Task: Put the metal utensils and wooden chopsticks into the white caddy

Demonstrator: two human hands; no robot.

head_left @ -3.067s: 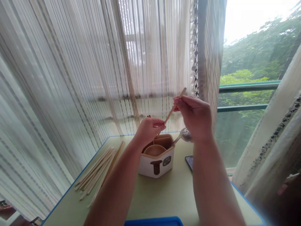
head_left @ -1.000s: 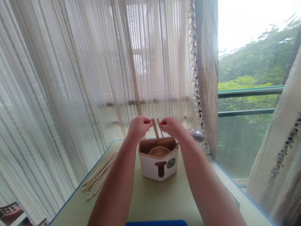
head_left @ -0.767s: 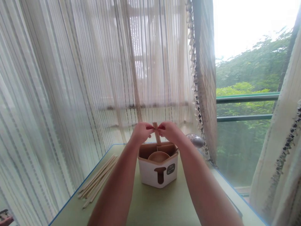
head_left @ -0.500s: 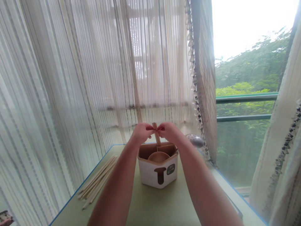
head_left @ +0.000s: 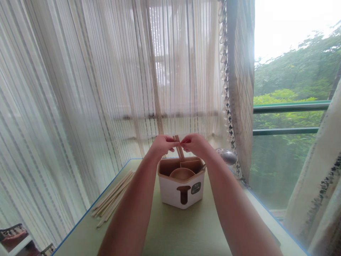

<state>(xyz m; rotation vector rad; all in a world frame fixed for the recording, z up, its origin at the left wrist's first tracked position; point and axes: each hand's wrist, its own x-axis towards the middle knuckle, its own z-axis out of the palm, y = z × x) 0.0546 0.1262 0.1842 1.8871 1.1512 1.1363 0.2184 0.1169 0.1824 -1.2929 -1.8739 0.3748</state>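
Several light wooden chopsticks [head_left: 181,153] stand tilted above a white utensil holder [head_left: 170,193] with a brown inside, their lower ends hidden behind its back rim or inside it. My left hand [head_left: 164,145] is closed on them near the top, its thumb across their front. From the other side my right hand [head_left: 195,143] pinches at the same bundle, fingertips meeting the left thumb. In the holder's front part sits a round brown bowl-shaped piece [head_left: 182,174].
More loose chopsticks [head_left: 113,199] lie in a pile on the green table [head_left: 183,234], left of my left forearm. A metal slotted spoon [head_left: 226,156] leans out rightward from the holder, partly behind my right arm. Curtains [head_left: 128,78] hang behind the table.
The tops of the chopsticks have spread apart a little, and my left thumb now reaches further across them. The view has shifted slightly; the holder stays put on the table.
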